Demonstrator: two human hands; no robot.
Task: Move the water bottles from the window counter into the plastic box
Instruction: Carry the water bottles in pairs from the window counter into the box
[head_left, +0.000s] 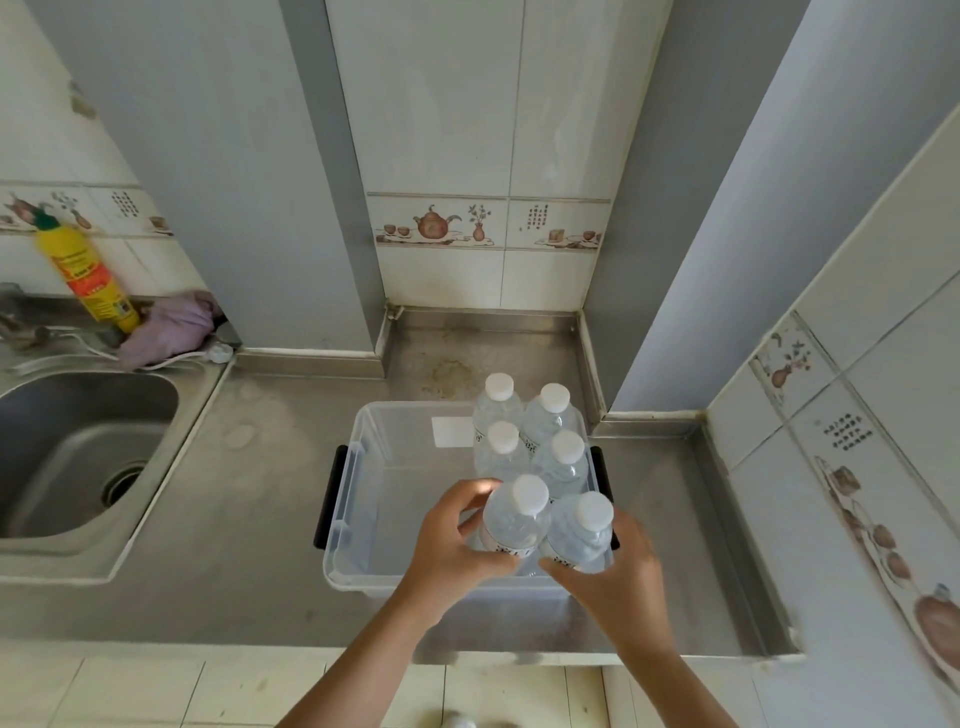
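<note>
Two bottles, one gripped in the left hand (457, 540) and one in the right hand (613, 566), hang over the box (358, 457) beside four already inside, needing lowering upright.

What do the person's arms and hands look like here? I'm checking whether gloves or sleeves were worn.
Both forearms are bare as far as the frame shows, with no sleeve in view. The left hand and right hand are bare too: no gloves, rings, watch or wristband visible. Fingernails look short and unpainted.
</note>
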